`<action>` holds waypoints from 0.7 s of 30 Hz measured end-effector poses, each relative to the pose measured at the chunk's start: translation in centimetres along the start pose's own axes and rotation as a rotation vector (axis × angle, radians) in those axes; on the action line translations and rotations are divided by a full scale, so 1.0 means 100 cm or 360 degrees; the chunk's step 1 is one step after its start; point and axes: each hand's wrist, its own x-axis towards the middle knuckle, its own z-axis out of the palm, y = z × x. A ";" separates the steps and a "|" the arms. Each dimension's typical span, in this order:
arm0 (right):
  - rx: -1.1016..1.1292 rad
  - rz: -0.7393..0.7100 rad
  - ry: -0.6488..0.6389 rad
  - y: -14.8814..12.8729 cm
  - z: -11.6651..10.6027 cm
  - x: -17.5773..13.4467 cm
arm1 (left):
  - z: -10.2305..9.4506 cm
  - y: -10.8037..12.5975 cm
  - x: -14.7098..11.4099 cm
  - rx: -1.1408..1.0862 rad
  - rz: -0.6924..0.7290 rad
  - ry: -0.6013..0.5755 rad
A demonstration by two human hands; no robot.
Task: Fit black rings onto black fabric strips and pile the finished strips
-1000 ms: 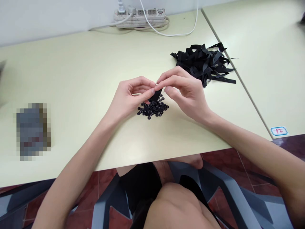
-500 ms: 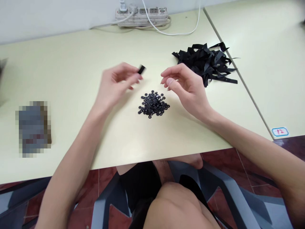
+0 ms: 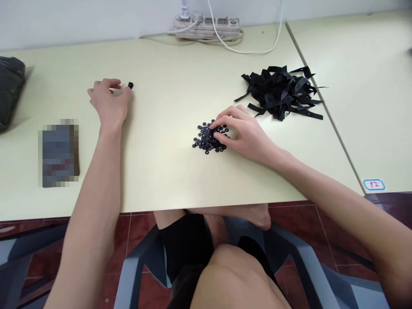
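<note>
On the left of the table my left hand [image 3: 111, 103] is open, its fingers curled loosely and apart. A small piece of black strip [image 3: 130, 85] is at its thumb tip, outside the space between the fingers; whether it touches the thumb I cannot tell. My right hand [image 3: 243, 135] reaches over a pile of small black ring-shaped discs [image 3: 206, 139]. Its thumb and index fingertips touch the pile with a narrow gap between them, and no disc shows as held. Behind that hand lies a tangled heap of black fabric strips [image 3: 281, 92].
A power strip [image 3: 206, 28] with plugs and a white cable [image 3: 251, 52] lies along the wall. At the left are a blurred-out flat object [image 3: 58, 156] and a dark bag-like thing [image 3: 11, 90]. A seam [image 3: 325, 103] divides the tables; a label [image 3: 374, 184] sits at the right edge.
My left hand has moved far left, and the black strip piece it held now sits by its thumb. My right hand has come down onto the disc pile. The view has shifted slightly.
</note>
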 end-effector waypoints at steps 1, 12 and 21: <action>-0.0005 0.0002 0.0022 0.001 -0.002 0.001 | 0.004 0.007 -0.002 -0.0080 0.0075 0.0002; -0.0692 0.0135 0.0424 0.073 -0.065 -0.003 | 0.039 -0.046 0.028 -0.0609 0.0595 0.0038; 0.0292 0.0222 0.0672 0.043 -0.056 0.013 | 0.049 0.014 -0.006 -0.0964 0.0670 -0.0044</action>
